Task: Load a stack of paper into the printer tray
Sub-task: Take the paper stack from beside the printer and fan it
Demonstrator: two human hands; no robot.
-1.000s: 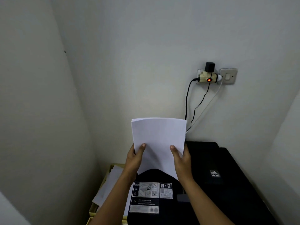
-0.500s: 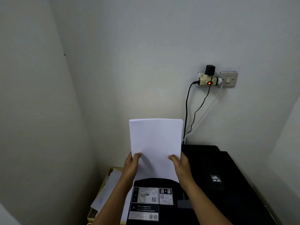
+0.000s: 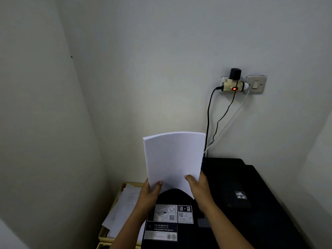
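Observation:
A white stack of paper (image 3: pixel 173 159) stands upright at the back of the black printer (image 3: pixel 251 203), its lower edge hidden behind the raised black tray flap (image 3: pixel 175 195) with instruction labels. My left hand (image 3: pixel 149 193) grips the stack's lower left edge, thumb on the front. My right hand (image 3: pixel 199 187) grips the lower right edge the same way. The top of the stack bows slightly.
A yellow tray (image 3: pixel 107 229) with loose printed sheets sits left of the printer, against the corner wall. Above the printer a wall socket adapter (image 3: pixel 233 83) with a red light feeds black and white cables (image 3: pixel 209 123) down behind the printer. A switch (image 3: pixel 256 84) is beside it.
The stack has sunk lower behind the tray flap, and both hands have slid down with it. The paper's top now curves a little.

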